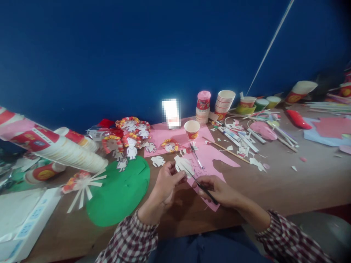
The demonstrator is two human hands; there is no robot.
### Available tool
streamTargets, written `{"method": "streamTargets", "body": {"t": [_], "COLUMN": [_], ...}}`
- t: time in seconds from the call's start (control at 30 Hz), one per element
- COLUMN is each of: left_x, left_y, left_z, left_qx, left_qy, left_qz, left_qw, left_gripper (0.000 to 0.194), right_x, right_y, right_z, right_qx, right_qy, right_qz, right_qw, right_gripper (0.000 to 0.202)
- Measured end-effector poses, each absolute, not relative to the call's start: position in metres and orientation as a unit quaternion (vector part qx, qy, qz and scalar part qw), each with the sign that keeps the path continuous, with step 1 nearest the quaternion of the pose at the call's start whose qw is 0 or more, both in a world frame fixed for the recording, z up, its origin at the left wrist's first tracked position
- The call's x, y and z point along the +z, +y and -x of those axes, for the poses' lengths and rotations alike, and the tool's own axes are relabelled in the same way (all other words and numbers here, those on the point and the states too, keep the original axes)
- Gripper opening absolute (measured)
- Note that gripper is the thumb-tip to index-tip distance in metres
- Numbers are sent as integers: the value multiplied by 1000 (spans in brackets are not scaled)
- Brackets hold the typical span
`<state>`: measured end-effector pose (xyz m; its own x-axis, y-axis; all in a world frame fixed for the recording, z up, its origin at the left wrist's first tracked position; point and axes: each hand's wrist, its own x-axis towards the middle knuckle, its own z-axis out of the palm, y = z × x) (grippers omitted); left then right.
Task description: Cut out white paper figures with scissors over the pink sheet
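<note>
My left hand (168, 181), closed, pinches a white paper cutout (184, 165) near the middle of the table. On the right, my right hand (215, 188) is closed round black-handled scissors (204, 189), whose blades point up and left at the cutout's edge. Both hands are above the table's front part, beside pink paper (216, 160). Another white cutout (158, 161) lies just beyond my left hand. A pen (196, 157) and a round decorated face piece (170, 145) lie on the pink paper behind the hands.
A green paper disc (120, 193) lies left, beside stacked paper cups (65, 149). Decorated paper figures (131, 144) stand behind it. A single cup (192, 130) sits at the centre. Markers (241, 137), a stick (229, 149) and paper scraps cover the right side. A white box (33, 219) is front left.
</note>
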<state>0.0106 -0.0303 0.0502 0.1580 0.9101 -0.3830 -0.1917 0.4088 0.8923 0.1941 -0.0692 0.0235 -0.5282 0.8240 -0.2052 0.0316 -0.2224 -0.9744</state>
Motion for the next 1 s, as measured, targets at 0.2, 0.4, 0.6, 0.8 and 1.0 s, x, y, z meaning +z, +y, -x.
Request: {"method": "streamTargets", "body": {"t": [0.2, 0.4, 0.6, 0.8, 1.0], "left_x": [48, 49, 50, 48, 52], "left_y": [-30, -30, -30, -29, -29], "left_z": [-11, -11, -11, -10, -12], "left_qx": [407, 409, 410, 413, 396], "left_qy": [500, 499, 496, 491, 490], "left_qz": [-363, -357, -354, -348, -366], "left_qw": [672, 676, 678, 683, 685], "left_gripper": [37, 38, 39, 36, 29], "right_x": [24, 26, 29, 25, 23], "right_y": [-69, -69, -68, -69, -70], "right_z": [-194, -193, -192, -193, -194], "right_qx": [667, 651, 646, 660, 680], "right_qy": [-561, -575, -577, -564, -554], "right_qz": [390, 398, 404, 399, 382], "right_qw": [298, 296, 294, 293, 291], "right_gripper": [25, 26, 28, 28, 22]}}
